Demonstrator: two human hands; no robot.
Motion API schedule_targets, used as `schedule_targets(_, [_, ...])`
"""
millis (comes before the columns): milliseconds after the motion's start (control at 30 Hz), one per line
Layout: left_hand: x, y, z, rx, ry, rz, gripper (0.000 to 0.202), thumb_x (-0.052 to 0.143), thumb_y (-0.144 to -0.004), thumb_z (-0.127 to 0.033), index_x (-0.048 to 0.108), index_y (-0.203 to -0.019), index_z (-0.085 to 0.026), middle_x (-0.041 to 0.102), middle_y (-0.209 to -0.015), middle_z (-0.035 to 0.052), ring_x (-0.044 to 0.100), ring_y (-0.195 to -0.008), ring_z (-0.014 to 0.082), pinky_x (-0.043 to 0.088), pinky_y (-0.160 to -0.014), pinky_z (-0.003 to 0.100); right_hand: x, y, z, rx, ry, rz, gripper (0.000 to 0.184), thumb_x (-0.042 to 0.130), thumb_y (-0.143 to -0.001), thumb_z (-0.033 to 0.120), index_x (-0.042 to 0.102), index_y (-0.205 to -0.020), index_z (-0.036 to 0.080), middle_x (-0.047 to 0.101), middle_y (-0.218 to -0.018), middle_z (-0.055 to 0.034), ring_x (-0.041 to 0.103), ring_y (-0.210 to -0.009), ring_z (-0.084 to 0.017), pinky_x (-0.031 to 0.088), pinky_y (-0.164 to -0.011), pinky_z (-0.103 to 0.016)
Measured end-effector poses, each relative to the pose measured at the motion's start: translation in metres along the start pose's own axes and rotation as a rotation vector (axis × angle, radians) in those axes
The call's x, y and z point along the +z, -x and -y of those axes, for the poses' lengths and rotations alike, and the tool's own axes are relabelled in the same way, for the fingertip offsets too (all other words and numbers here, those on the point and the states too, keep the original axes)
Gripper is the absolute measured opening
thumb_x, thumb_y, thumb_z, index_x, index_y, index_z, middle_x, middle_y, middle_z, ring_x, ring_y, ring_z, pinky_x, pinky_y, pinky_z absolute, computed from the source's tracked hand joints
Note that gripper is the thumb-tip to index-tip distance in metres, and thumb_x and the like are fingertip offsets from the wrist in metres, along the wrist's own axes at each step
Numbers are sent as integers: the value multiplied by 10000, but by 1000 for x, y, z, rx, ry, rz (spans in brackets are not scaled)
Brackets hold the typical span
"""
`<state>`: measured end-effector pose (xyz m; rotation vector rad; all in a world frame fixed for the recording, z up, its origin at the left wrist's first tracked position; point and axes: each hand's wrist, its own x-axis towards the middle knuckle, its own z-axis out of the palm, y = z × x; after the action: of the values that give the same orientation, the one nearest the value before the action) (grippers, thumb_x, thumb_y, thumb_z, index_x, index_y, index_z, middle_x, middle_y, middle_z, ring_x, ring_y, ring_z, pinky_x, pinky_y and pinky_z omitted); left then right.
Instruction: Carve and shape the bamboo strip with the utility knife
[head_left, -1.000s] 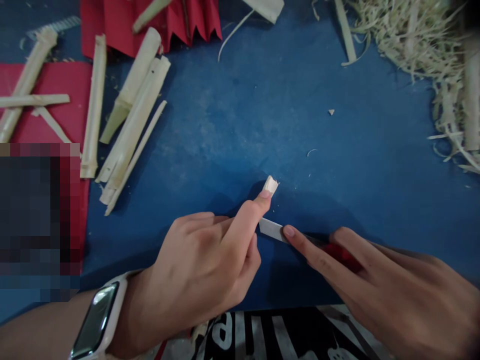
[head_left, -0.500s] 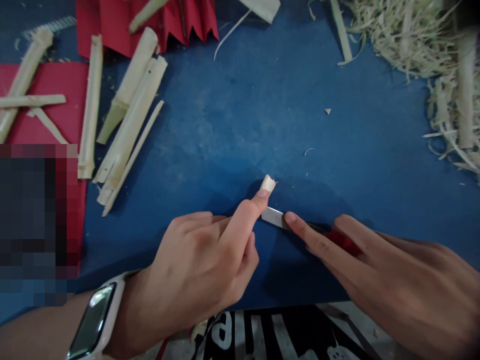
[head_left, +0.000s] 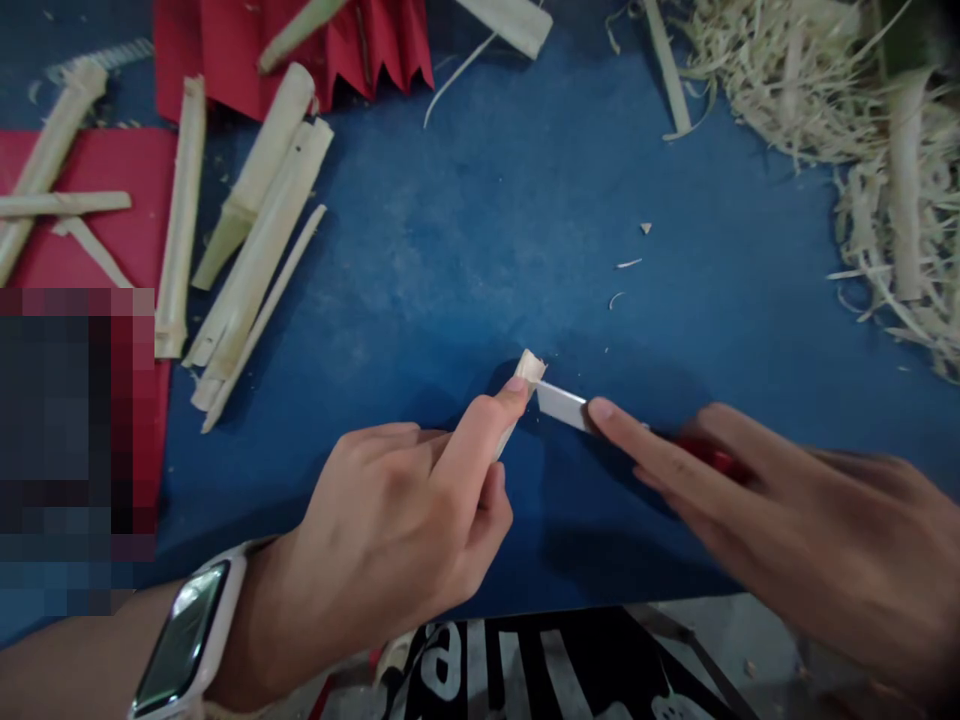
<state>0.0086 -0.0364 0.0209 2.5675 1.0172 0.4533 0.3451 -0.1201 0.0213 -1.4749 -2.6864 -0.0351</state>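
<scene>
My left hand (head_left: 405, 530) is closed round a thin pale bamboo stick (head_left: 527, 372), its index finger stretched along the stick; only the frayed tip shows past the fingertip. My right hand (head_left: 787, 530) grips a knife with a red handle (head_left: 712, 458). Its index finger lies along the back of the silver blade (head_left: 564, 405). The blade's end touches the stick just below its tip. A white smartwatch (head_left: 187, 640) sits on my left wrist. Both hands hover over a blue mat (head_left: 465, 240).
Several split bamboo pieces (head_left: 255, 230) lie at the left, some on red paper (head_left: 112, 210). A folded red paper fan shape (head_left: 300, 40) lies at the top. A heap of pale shavings (head_left: 825, 90) fills the top right. Small chips (head_left: 628, 264) dot the mat.
The knife blade has slid up along the stick toward its tip. A new sliver lies on the mat beyond the stick. My right hand has moved up and right.
</scene>
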Motion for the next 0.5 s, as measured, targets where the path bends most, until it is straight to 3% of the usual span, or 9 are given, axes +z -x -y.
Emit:
schedule_targets(133, [0, -1, -3, 0, 6, 2, 373, 553, -1212, -98, 653, -1569, -146, 600, -696, -157, 643, -493, 119, 507, -559, 295, -3, -9, 12, -63, -205, -15, 966, 556, -1027, 52, 554, -1970, 258, 591, -927, 39, 503, -542, -156, 337, -440, -372])
schedule_targets(333, [1, -3, -4, 4, 3, 13, 360, 546, -1207, -80, 655, -1543, -155, 597, -685, -160, 637, -480, 122, 503, -551, 305, -1, -14, 8, -53, -236, -11, 997, 536, -1026, -17, 530, -1982, 267, 608, -964, 49, 548, -590, -156, 357, -471, -398])
schedule_targets(500, [0, -2, -1, 11, 3, 14, 357, 546, -1220, -93, 656, -1555, -148, 610, -681, -159, 653, -493, 113, 495, -554, 289, -3, -9, -1, -74, -147, 41, 904, 573, -1151, 157, 462, -2035, 310, 574, -978, 37, 423, -551, -165, 456, -532, -377])
